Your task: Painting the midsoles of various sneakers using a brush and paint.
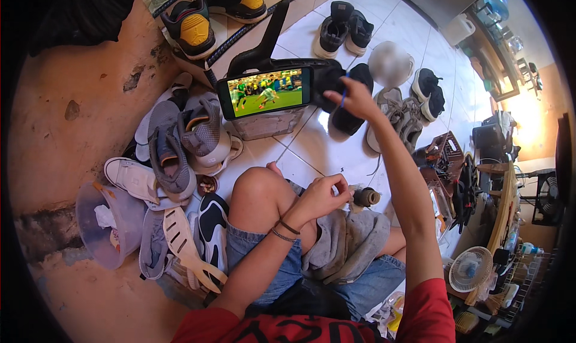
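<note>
My left hand (327, 196) hovers above my lap, thumb and forefinger pinched together. Anything between those fingertips is too small to make out. Just right of it is a brown, spool-like roll (367, 197) with a dark side. A grey, stained cloth (348, 241) drapes over my thighs. My right hand (359, 99) reaches forward over a black shoe (348, 120), with a thin blue stick-like thing (344, 97) between its fingers. Left of that hand a phone (267, 93) showing a football match leans on a black metal stand (259, 55) above a worn block (268, 124).
Several used shoes (171, 154) pile up at left beside a translucent bin (111, 223). A loose cream sole (186, 247) lies near my left knee. More shoes (393, 118) stand on the white tiles ahead. A brown crate (441, 157) and a fan (471, 269) are at right.
</note>
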Action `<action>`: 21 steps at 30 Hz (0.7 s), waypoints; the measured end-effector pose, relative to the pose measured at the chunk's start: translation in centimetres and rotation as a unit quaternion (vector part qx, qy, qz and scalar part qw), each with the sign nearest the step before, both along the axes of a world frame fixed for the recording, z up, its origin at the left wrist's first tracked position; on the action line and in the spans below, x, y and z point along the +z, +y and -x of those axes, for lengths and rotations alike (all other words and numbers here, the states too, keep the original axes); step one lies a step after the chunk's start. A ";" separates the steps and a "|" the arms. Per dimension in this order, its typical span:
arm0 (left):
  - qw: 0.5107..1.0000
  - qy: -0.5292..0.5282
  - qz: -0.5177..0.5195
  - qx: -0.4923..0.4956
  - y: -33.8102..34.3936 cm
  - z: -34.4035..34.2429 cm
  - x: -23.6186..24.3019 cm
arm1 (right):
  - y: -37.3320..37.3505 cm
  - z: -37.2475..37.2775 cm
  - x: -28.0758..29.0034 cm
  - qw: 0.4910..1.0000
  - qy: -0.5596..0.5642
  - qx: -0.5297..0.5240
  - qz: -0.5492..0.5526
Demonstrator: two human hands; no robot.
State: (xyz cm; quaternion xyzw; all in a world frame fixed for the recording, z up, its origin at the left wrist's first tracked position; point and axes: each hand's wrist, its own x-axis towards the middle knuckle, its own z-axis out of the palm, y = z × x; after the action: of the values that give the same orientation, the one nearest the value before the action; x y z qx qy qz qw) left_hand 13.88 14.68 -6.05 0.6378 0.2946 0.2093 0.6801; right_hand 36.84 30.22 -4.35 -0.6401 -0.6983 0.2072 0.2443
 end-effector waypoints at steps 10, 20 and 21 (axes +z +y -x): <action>0.999 -0.021 -0.022 -0.016 -0.1 -0.1 -0.2 | -15.3 -1.7 18.2 0.969 0.188 -0.118 -0.113; 0.780 -0.526 0.338 -0.035 -4.7 5.8 7.6 | -40.4 11.3 20.8 0.969 0.083 0.156 -0.174; 0.786 -0.516 0.338 -0.043 -5.9 6.9 9.7 | -41.6 12.2 20.2 0.966 0.055 0.212 -0.140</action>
State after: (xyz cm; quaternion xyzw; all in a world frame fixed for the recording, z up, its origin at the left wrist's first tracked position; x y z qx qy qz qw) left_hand 6.96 8.76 3.63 0.1764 -0.0763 0.3646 0.9111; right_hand 24.63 -11.37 15.84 -0.4243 -0.8258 0.1890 0.3198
